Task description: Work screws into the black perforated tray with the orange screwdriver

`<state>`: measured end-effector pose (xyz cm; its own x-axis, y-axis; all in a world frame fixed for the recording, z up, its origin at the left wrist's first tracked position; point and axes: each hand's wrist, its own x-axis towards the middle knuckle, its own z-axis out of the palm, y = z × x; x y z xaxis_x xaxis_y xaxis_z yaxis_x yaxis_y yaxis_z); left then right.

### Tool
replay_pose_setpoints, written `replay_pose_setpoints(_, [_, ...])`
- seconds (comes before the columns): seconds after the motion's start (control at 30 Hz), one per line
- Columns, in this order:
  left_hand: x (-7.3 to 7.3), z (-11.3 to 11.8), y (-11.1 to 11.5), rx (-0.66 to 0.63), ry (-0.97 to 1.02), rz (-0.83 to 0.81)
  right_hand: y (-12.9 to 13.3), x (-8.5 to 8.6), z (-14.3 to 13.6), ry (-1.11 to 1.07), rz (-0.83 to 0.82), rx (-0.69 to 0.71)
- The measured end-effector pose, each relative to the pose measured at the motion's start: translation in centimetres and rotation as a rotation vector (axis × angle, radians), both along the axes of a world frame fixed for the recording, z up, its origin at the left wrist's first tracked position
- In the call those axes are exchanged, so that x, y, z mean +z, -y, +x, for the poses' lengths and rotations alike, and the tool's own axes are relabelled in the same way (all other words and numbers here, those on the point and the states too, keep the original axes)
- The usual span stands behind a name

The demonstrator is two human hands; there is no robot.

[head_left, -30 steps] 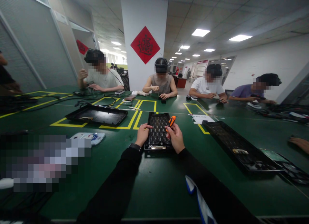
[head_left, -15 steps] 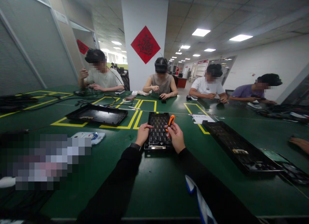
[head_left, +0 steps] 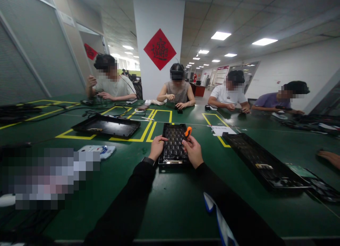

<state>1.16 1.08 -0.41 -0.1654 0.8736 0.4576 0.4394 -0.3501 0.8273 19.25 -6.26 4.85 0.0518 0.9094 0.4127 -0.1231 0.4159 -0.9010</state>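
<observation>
In front of me on the green table lies a black plastic casing [head_left: 174, 143], its inside covered with rows of small raised shapes. My left hand [head_left: 158, 147] grips its left edge, thumb over the rim. Between the thumb and fingers of my right hand [head_left: 193, 151] is a screwdriver [head_left: 188, 131] with an orange and black handle, held upright over the casing's right side. Its tip is hidden by the hand. A pale metallic strip [head_left: 174, 162] runs along the casing's near end.
To the left lies a shallow black cover [head_left: 106, 125]; a long black casing [head_left: 262, 161] stretches out on the right. Beyond it sits another dark part [head_left: 322, 186]. A phone [head_left: 107, 152] rests at left. Several people work around the table, and a hand [head_left: 329, 158] shows at the right edge.
The screwdriver handle has turned slightly in my right hand, showing more orange and less black. My left hand and the casing stay in place.
</observation>
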Motion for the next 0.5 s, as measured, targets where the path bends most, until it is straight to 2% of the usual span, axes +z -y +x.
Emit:
replay_pose_setpoints(0.17, [0.10,0.06,0.10,0.005,-0.005,-0.010,-0.13,0.02,-0.06,-0.053,-0.006,0.023])
replay_pose_setpoints(0.5, [-0.20,-0.04,-0.16,0.002,-0.002,-0.005,0.32,0.26,0.01,0.059,0.026,-0.006])
